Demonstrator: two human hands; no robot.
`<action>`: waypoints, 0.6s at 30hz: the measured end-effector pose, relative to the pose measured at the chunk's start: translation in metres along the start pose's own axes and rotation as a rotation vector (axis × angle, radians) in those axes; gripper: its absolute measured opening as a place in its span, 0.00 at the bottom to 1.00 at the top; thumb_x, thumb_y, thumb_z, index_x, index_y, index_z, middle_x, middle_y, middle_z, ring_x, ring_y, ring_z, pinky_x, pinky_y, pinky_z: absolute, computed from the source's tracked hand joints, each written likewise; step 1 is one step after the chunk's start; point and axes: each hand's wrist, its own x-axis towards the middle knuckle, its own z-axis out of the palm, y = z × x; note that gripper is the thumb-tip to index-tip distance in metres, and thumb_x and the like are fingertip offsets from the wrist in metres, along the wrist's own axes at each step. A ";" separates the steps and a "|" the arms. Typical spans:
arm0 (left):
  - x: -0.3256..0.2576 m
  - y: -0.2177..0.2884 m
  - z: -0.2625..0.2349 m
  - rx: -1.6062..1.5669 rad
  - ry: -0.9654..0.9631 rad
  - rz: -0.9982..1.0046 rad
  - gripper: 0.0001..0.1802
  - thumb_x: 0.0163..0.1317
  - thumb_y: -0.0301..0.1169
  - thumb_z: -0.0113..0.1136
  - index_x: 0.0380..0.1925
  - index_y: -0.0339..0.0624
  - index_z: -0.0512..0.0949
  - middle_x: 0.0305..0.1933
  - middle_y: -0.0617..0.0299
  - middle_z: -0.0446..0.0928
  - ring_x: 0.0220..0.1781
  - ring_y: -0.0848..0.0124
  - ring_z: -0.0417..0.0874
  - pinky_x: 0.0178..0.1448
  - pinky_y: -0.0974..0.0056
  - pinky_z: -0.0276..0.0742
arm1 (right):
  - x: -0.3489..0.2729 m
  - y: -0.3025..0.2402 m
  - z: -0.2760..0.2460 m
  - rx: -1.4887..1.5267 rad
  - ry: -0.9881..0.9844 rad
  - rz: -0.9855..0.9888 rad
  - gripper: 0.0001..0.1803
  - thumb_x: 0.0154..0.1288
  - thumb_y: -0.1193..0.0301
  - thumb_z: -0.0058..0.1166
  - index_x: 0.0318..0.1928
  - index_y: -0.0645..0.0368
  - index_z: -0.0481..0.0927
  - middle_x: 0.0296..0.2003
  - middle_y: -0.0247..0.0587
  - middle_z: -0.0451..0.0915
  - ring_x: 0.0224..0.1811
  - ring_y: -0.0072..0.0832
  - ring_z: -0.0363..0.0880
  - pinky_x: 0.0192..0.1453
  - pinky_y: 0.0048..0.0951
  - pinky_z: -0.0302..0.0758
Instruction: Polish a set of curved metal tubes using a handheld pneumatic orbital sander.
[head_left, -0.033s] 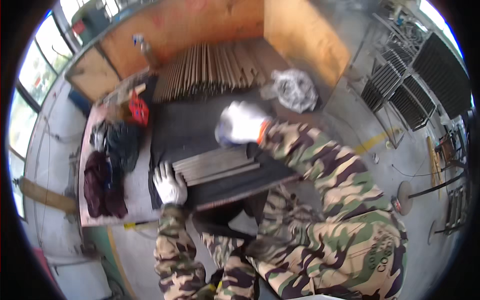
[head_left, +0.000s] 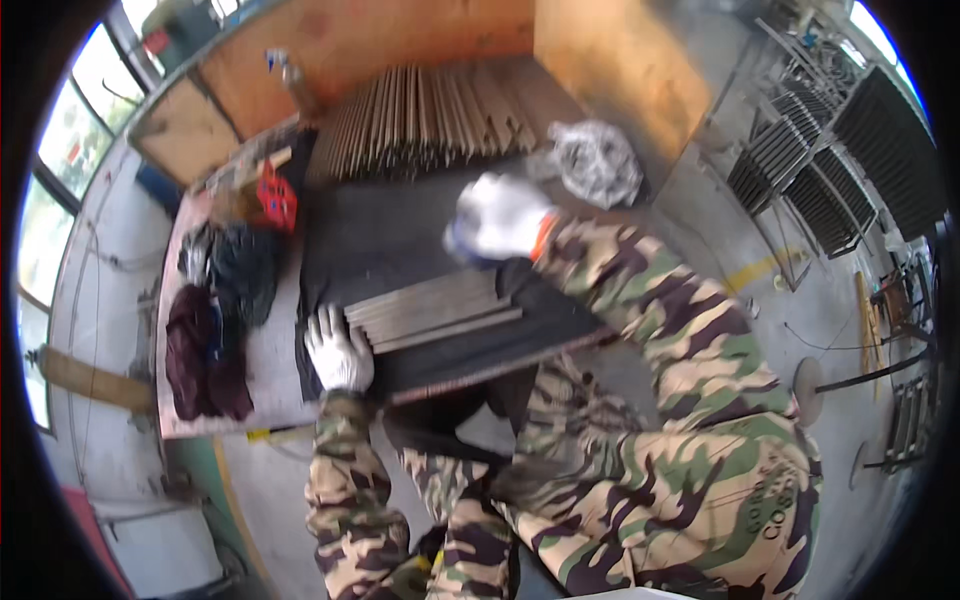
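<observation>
Several flat grey metal strips (head_left: 430, 312) lie side by side on a black cloth (head_left: 365, 230) covering the bench. My left hand (head_left: 338, 352), in a white glove, rests at the left ends of these strips with its fingers stretched out. Beyond their right end, my right hand (head_left: 500, 218) is raised over the cloth in a white glove with an orange cuff. Motion smears its fingers, so I cannot see whether it holds anything. Farther back, a row of long brown metal bars (head_left: 420, 115) lies across the bench.
Crumpled clear plastic (head_left: 597, 165) sits at the back right. Dark bags (head_left: 240, 275), a maroon cloth (head_left: 200, 350) and a red plastic piece (head_left: 277, 197) lie on the left. A spray bottle (head_left: 292, 85) stands by the orange back panel (head_left: 400, 42). Metal racks (head_left: 810, 180) stand at the right.
My right hand has moved slightly away from me and to the right. The whole view has shifted a little; my left hand stays by the strip ends.
</observation>
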 end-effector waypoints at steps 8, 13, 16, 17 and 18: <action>-0.001 -0.001 -0.002 -0.005 0.019 0.006 0.29 0.71 0.37 0.59 0.68 0.33 0.76 0.71 0.38 0.75 0.74 0.37 0.71 0.77 0.39 0.64 | -0.052 0.108 -0.073 0.135 -0.266 0.404 0.20 0.63 0.59 0.62 0.49 0.60 0.87 0.42 0.55 0.87 0.45 0.49 0.90 0.51 0.46 0.84; -0.004 0.002 -0.002 -0.026 0.047 0.051 0.27 0.71 0.36 0.59 0.67 0.33 0.77 0.69 0.37 0.77 0.72 0.36 0.73 0.76 0.39 0.65 | -0.085 0.116 -0.086 0.020 -0.231 0.396 0.20 0.63 0.58 0.62 0.49 0.58 0.87 0.44 0.56 0.87 0.50 0.54 0.88 0.56 0.48 0.82; -0.005 -0.001 -0.003 -0.052 0.041 0.035 0.27 0.71 0.36 0.59 0.67 0.33 0.77 0.70 0.36 0.76 0.73 0.35 0.73 0.76 0.39 0.65 | -0.095 0.122 -0.086 -0.157 -0.324 0.370 0.23 0.66 0.55 0.62 0.54 0.57 0.85 0.49 0.60 0.85 0.52 0.57 0.85 0.58 0.52 0.81; -0.004 0.000 -0.003 -0.048 0.039 0.033 0.27 0.71 0.36 0.59 0.67 0.33 0.77 0.70 0.36 0.76 0.73 0.35 0.73 0.76 0.39 0.65 | -0.101 0.131 -0.083 -0.153 -0.326 0.367 0.23 0.66 0.55 0.62 0.54 0.57 0.85 0.49 0.60 0.85 0.52 0.57 0.85 0.58 0.52 0.81; -0.003 -0.001 -0.002 -0.038 0.042 0.037 0.27 0.71 0.36 0.58 0.67 0.33 0.77 0.70 0.36 0.76 0.73 0.35 0.73 0.76 0.38 0.65 | -0.109 0.141 -0.079 -0.192 -0.366 0.391 0.21 0.66 0.56 0.61 0.51 0.58 0.85 0.47 0.59 0.86 0.51 0.57 0.86 0.57 0.52 0.82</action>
